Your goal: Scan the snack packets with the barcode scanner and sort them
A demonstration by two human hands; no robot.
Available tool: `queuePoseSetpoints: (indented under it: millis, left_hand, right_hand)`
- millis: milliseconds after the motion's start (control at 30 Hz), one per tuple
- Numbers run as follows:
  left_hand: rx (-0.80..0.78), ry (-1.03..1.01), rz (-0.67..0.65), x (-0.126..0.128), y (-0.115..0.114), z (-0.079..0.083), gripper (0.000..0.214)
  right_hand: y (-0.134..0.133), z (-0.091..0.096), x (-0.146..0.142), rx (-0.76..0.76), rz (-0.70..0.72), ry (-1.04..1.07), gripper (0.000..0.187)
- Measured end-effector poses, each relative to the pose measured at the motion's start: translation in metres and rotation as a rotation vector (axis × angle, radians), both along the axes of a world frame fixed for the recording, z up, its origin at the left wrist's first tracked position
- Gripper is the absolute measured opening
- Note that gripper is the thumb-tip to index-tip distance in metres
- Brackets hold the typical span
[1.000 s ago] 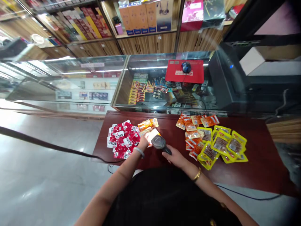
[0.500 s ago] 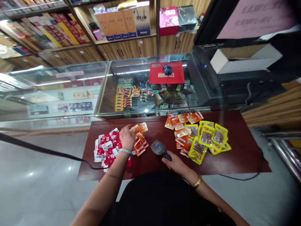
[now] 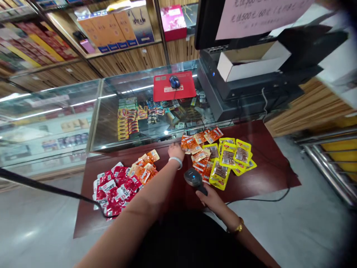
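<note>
My right hand [image 3: 212, 199] is closed round the handle of a black barcode scanner [image 3: 193, 178], held just above the dark red table [image 3: 264, 175]. My left hand [image 3: 175, 150] reaches across to the left edge of a heap of orange snack packets [image 3: 199, 143]; its fingers are curled on them, and whether a packet is in its grip is hidden. Several yellow packets [image 3: 228, 158] lie to the right of the orange ones. On the left lie a pile of red packets [image 3: 114, 188] and a smaller group of orange packets [image 3: 143, 169].
A glass display counter [image 3: 111, 111] runs behind the table, with a red mouse mat [image 3: 186, 89] and a mouse [image 3: 174, 82] on top. A black monitor and till [image 3: 251, 89] stand at right. Shelves of boxes [image 3: 117, 26] fill the back wall. A scanner cable [image 3: 259, 199] trails over the table.
My left hand has left the orange packets beside the red pile and moved right to the orange heap near the yellow packets. The scanner stays in my right hand. The view has swung right.
</note>
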State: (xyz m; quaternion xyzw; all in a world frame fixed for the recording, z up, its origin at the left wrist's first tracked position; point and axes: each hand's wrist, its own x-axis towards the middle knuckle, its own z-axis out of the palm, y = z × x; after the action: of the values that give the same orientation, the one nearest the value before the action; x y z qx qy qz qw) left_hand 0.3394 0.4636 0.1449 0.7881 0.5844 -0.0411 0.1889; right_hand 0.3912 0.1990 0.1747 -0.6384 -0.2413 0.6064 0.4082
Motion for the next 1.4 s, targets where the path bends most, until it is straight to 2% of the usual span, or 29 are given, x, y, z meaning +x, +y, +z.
queuePoseSetpoints:
  millis: [100, 200, 367, 467, 600, 733, 867, 933, 1000, 1100, 1200, 1300, 1400]
  left_hand:
    - [-0.12, -0.078, 0.034, -0.017, 0.001, -0.007, 0.029]
    - [-0.251, -0.249, 0.146, -0.047, -0.002, -0.017, 0.019]
    - [-0.463, -0.697, 0.435, -0.106, -0.026, -0.027, 0.022]
    - [-0.475, -0.827, 0.525, -0.136, -0.039, -0.024, 0.024]
    - [-0.401, -0.778, 0.542, -0.164, -0.048, -0.015, 0.021]
    - [-0.242, -0.66, 0.531, -0.189, -0.048, -0.003, 0.017]
    - [-0.223, -0.605, 0.546, -0.221, -0.045, 0.012, 0.024]
    - [-0.142, -0.495, 0.543, -0.238, -0.045, 0.021, 0.028]
    - [0.035, -0.293, 0.521, -0.249, -0.046, 0.029, 0.035]
    - [0.249, -0.03, 0.448, -0.246, -0.048, 0.039, 0.052]
    - [0.279, -0.03, 0.29, -0.215, -0.049, 0.042, 0.058]
    - [0.182, -0.155, 0.102, -0.164, -0.044, 0.037, 0.047]
    - [-0.105, -0.297, -0.018, -0.104, -0.037, 0.024, 0.024]
  right_hand:
    - [0.001, -0.002, 0.001, -0.018, -0.011, 0.014, 0.051]
    - [0.006, -0.002, 0.001, -0.009, 0.021, 0.01, 0.054]
    - [0.026, 0.007, -0.003, 0.042, 0.14, -0.024, 0.049]
    - [0.042, 0.013, -0.011, 0.08, 0.208, -0.047, 0.048]
    - [0.06, 0.017, -0.028, 0.086, 0.283, -0.036, 0.051]
    - [0.072, 0.019, -0.045, 0.086, 0.34, -0.006, 0.053]
    - [0.077, 0.018, -0.056, 0.091, 0.391, 0.032, 0.058]
    - [0.077, 0.015, -0.058, 0.095, 0.403, 0.026, 0.057]
    - [0.075, 0.013, -0.059, 0.095, 0.406, 0.011, 0.055]
    - [0.07, 0.014, -0.055, 0.104, 0.383, 0.008, 0.053]
    - [0.062, 0.018, -0.047, 0.111, 0.34, -0.01, 0.052]
    - [0.052, 0.022, -0.036, 0.083, 0.263, -0.041, 0.052]
    - [0.041, 0.023, -0.022, 0.041, 0.154, -0.035, 0.053]
